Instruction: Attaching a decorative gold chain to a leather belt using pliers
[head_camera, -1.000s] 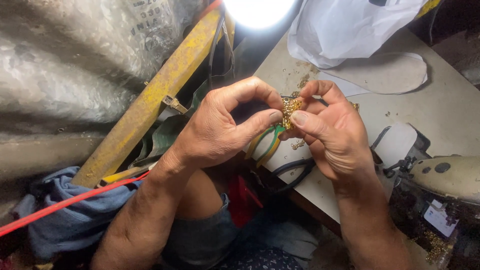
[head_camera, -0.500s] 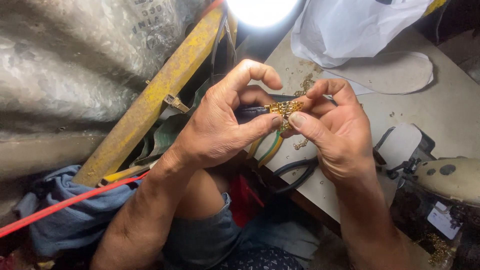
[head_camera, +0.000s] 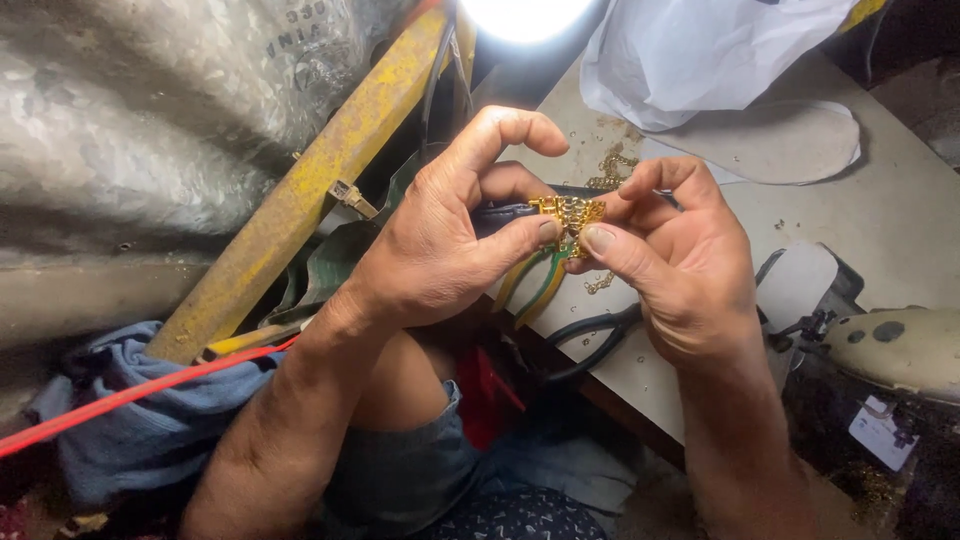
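My left hand (head_camera: 440, 245) and my right hand (head_camera: 680, 270) meet over the table edge, both pinching a small gold chain ornament (head_camera: 567, 213) between thumbs and forefingers. A short bit of gold chain (head_camera: 600, 283) dangles below it. Under the hands lie pliers with green and yellow handles (head_camera: 535, 285). The left index finger arches above the ornament.
A grey table (head_camera: 900, 215) carries a white shoe insole (head_camera: 790, 140), a white plastic bag (head_camera: 700, 50), loose gold chain bits (head_camera: 612, 165) and black-handled scissors (head_camera: 590, 340). A yellow metal bar (head_camera: 320, 190) slants at left, with a red cord (head_camera: 130, 395), blue cloth (head_camera: 150, 430) and bright lamp (head_camera: 525, 15).
The gold ornament has turned between my fingers, from upright to lying more flat. My left index finger has lifted and arched higher. Both hands stay in place.
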